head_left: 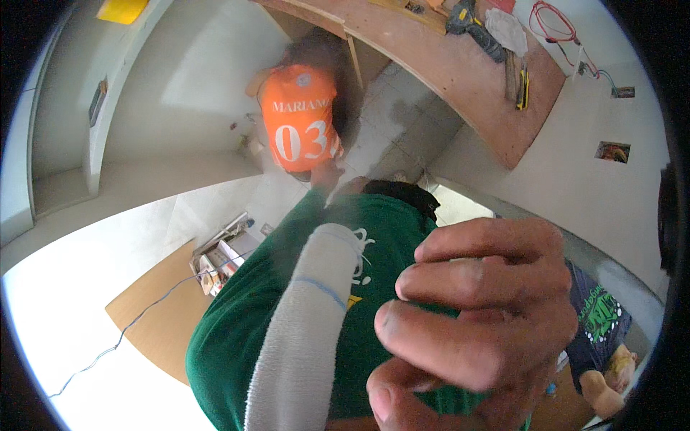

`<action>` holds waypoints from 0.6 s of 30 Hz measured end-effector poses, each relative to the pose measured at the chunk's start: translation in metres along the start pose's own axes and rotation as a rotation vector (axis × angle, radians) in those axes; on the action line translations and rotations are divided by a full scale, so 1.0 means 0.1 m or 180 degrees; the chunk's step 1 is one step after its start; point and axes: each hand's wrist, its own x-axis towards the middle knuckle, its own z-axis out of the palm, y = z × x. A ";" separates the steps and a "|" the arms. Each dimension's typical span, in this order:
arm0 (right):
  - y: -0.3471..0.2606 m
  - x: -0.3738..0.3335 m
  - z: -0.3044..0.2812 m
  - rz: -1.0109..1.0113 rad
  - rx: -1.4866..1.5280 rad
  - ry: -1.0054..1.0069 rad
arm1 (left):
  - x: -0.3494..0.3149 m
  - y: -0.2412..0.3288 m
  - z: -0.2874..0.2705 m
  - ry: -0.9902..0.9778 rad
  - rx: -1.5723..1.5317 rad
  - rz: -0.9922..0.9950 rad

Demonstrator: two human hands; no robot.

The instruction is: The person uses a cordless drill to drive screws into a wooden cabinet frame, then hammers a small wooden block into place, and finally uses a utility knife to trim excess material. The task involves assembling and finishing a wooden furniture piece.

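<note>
Close in front, my right hand (481,309) is bare, its fingers loosely curled and pointing left, with small gaps between them and the thumb lowest. No held thing shows in it. To its left, a white terry-knit shape (305,330) with a rounded tip and a thin blue band rises from the lower edge. It may be a gloved finger of my left hand, but I cannot tell. No other part of that hand can be made out. Behind both spreads a green shirt (251,309) with white lettering. Whose body it covers is unclear.
A person in an orange jersey (298,118) crouches ahead. On the wooden counter (402,36) lie a cordless drill (474,27), a yellow utility knife (523,87) and a red cable (553,25). Another person in a dark shirt (600,305) is at right. A blue cord (136,320) crosses the left.
</note>
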 end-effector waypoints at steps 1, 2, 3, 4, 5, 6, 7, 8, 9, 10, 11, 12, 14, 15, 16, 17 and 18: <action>-0.09 0.04 0.03 0.0226 -0.0017 -0.0099 | 0.02 -0.10 0.07 0.0001 -0.0560 -0.0089; -0.18 0.07 0.06 0.0472 -0.0037 -0.0191 | 0.04 -0.23 0.15 -0.0016 -0.0954 -0.0157; -0.22 0.09 0.10 0.0712 -0.0074 -0.0272 | 0.07 -0.36 0.25 -0.0027 -0.1011 -0.0016; -0.24 0.11 0.14 0.0782 -0.0094 -0.0272 | 0.11 -0.50 0.35 -0.0092 -0.0569 0.0341; -0.25 0.12 0.21 0.0797 -0.0089 -0.0271 | 0.10 -0.67 0.44 -0.0012 -0.0470 0.0651; -0.25 0.14 0.27 0.0784 -0.0088 -0.0250 | 0.12 -0.82 0.49 -0.0376 -0.0554 0.0652; -0.27 0.14 0.33 0.0770 -0.0091 -0.0238 | 0.11 -0.95 0.53 -0.0601 -0.1172 0.0597; -0.28 0.15 0.39 0.0756 -0.0092 -0.0228 | 0.07 -1.07 0.55 -0.0982 -0.2082 0.0385; -0.30 0.15 0.43 0.0726 -0.0082 -0.0206 | 0.03 -1.14 0.54 -0.1286 -0.2766 -0.0016; -0.31 0.15 0.48 0.0701 -0.0069 -0.0184 | -0.05 -1.19 0.52 -0.1303 -0.2892 -0.0014; -0.33 0.15 0.53 0.0659 -0.0060 -0.0170 | -0.14 -1.22 0.47 -0.1244 -0.2810 -0.0172; -0.34 0.14 0.57 0.0602 -0.0048 -0.0150 | -0.21 -1.24 0.40 -0.1167 -0.2729 -0.0330; -0.38 0.10 0.65 0.0433 -0.0014 -0.0101 | -0.30 -1.21 0.24 -0.0826 -0.2319 0.0131; -0.40 0.07 0.69 0.0319 0.0039 -0.0070 | -0.33 -1.21 0.16 -0.0715 -0.1967 0.0251; -0.40 0.04 0.73 0.0194 0.0075 -0.0033 | -0.33 -1.20 0.08 -0.0505 -0.1687 0.0487; -0.41 0.00 0.78 0.0052 0.0096 -0.0015 | -0.31 -1.20 0.03 -0.0363 -0.1290 0.0646; -0.40 -0.04 0.84 -0.0084 0.0114 0.0007 | -0.29 -1.20 0.01 -0.0033 -0.1033 0.0924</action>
